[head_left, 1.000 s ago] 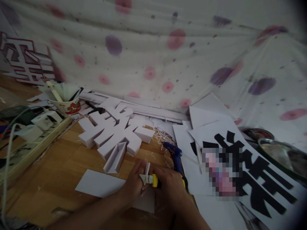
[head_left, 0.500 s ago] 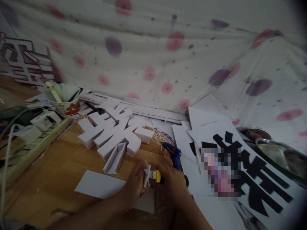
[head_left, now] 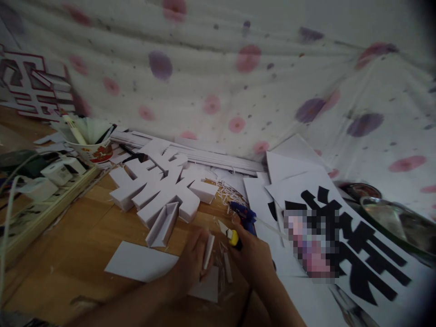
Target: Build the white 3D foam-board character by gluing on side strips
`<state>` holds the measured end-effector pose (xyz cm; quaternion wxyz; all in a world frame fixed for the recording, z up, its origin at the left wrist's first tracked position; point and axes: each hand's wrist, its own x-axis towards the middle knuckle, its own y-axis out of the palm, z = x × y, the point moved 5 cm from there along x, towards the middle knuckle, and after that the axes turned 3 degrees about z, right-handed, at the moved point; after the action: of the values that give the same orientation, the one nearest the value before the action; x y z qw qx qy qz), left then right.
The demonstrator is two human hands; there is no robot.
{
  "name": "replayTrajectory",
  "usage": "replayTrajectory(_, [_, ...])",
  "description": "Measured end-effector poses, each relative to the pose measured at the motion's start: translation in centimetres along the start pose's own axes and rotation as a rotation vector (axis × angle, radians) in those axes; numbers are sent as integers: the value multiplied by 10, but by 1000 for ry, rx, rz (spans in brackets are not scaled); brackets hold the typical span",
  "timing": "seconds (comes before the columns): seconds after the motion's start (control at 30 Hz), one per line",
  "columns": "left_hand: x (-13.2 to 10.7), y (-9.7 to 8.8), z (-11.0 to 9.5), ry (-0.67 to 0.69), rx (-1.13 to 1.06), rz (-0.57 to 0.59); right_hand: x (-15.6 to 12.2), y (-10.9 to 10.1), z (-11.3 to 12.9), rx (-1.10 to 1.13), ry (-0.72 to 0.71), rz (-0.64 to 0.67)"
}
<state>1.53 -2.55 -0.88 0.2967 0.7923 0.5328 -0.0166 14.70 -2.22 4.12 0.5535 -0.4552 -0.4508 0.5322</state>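
My left hand is closed around a small white board strip, its edge turned up. In my right hand is a yellow-and-black utility knife, its blade out and pointing up to the left, apart from the strip. Thin offcuts show between the hands. A flat white board lies on the wooden surface, partly hidden under my left hand and forearm. Beyond my hands sits a raised white character shape built of board. The blue glue gun lies just past my right hand.
A power strip with plugs and cords runs along the left. Behind it stands a paper tub holding pens. Sheets with black characters cover the right, beside a round glass-lidded dish. A spotted curtain hangs behind.
The knife has moved away from the strip, up and to the right, with my right hand. A thin offcut now shows between my hands. My left hand keeps its hold.
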Motion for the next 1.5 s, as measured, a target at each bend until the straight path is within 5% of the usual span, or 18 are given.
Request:
replayTrajectory(0.23, [5,-15,-25,159,150,-217,1,14,0,192,50,-47])
replayTrajectory(0.5, [3,-9,-22,114,127,-166,7,37,-5,363,29,-146])
replayTrajectory(0.7, [8,-13,-19,265,210,-143,10,51,-5,203,-10,-145])
replayTrajectory(0.8, [7,-15,-17,348,311,-127,5,38,-1,178,-43,-201])
replayTrajectory(0.93, [-8,-12,-32,567,553,-74,-4,5,17,478,-236,-265])
replayTrajectory(1.13, [-35,-13,-70,797,836,53,-7,-15,57,892,-448,-38])
replayTrajectory(1.3, [-47,-39,-103,689,1052,81,-1,-20,89,852,-515,-56])
replayTrajectory(1.5, [-46,-95,-150,586,1229,-78,21,-12,113,836,-410,19])
